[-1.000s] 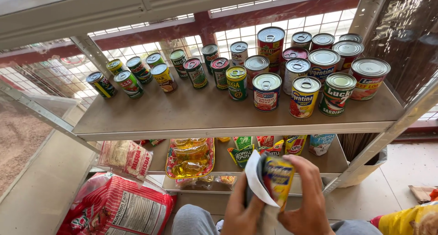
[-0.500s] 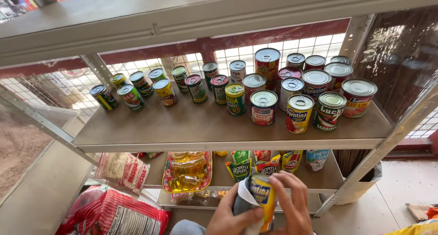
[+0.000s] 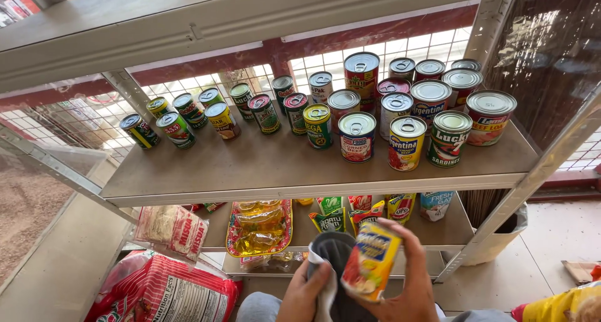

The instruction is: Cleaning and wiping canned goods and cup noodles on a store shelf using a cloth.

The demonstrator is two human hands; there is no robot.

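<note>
**Wiping the can: grip and surroundings**

Your right hand (image 3: 407,278) wraps around a small yellow-and-red labelled tin can (image 3: 370,259), tilted, low in view in front of the shelving. Your left hand (image 3: 307,294) clutches a dark grey cloth (image 3: 332,253) pressed against the can's side. Judgement: keep the can pinched firmly and turn it against the cloth, not the cloth around it, so the label isn't scuffed.

Beige metal shelf (image 3: 275,165): upright cans in rows, small green and red ones left, bigger red, yellow and green ones right. Below: flat yellow snack pack (image 3: 260,228), green and red sachets (image 3: 350,209). Bottom left: red-and-white striped bag (image 3: 169,294).
</note>
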